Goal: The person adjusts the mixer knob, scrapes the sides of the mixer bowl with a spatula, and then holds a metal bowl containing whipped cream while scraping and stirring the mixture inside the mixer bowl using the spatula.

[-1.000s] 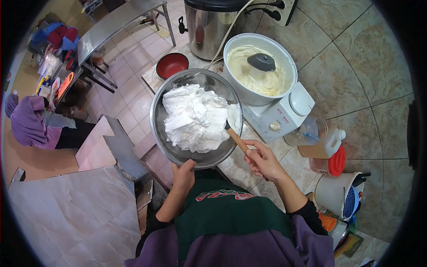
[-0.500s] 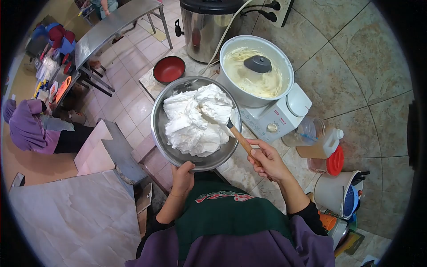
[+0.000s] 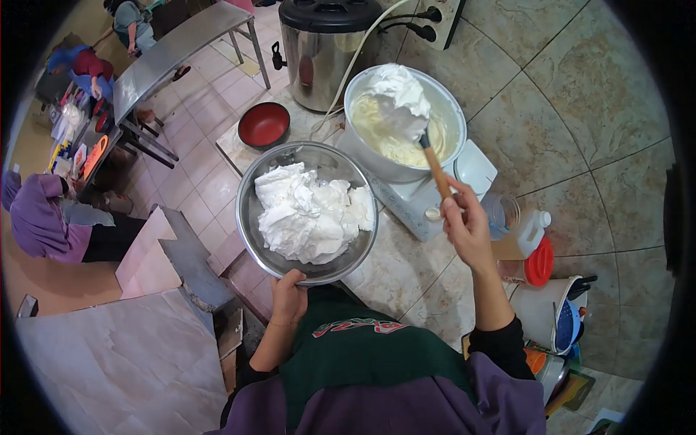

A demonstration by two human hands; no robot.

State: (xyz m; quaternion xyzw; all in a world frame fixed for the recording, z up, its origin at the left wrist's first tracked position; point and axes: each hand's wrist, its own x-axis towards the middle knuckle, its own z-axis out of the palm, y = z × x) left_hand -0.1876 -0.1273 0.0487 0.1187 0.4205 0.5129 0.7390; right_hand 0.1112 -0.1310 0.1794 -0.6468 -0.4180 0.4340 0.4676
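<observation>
My left hand (image 3: 288, 297) grips the near rim of a steel mixing bowl (image 3: 250, 235), thumb over the edge. Inside the bowl lies a big mound of white whipped cream (image 3: 308, 214). In my right hand (image 3: 466, 226) is the wooden handle of a spatula (image 3: 435, 167). A large scoop of the white cream (image 3: 401, 94) sits on its blade, which the cream hides. The scoop is over the white mixer tub (image 3: 458, 119), which holds a pale yellow creamy mix (image 3: 391, 151). The tub stands on a white mixer base (image 3: 413, 210).
A red bowl (image 3: 264, 125) and a steel urn (image 3: 319, 65) stand behind the steel bowl. To the right are a plastic jug (image 3: 525, 235), a red-lidded jar (image 3: 539, 262) and a bucket of utensils (image 3: 540, 319). Other people work at the left, near a metal table (image 3: 170, 54).
My right hand has moved up and right, carrying a scoop of cream from the steel bowl to over the mixer tub. The left hand still holds the bowl, which has shifted slightly down and left.
</observation>
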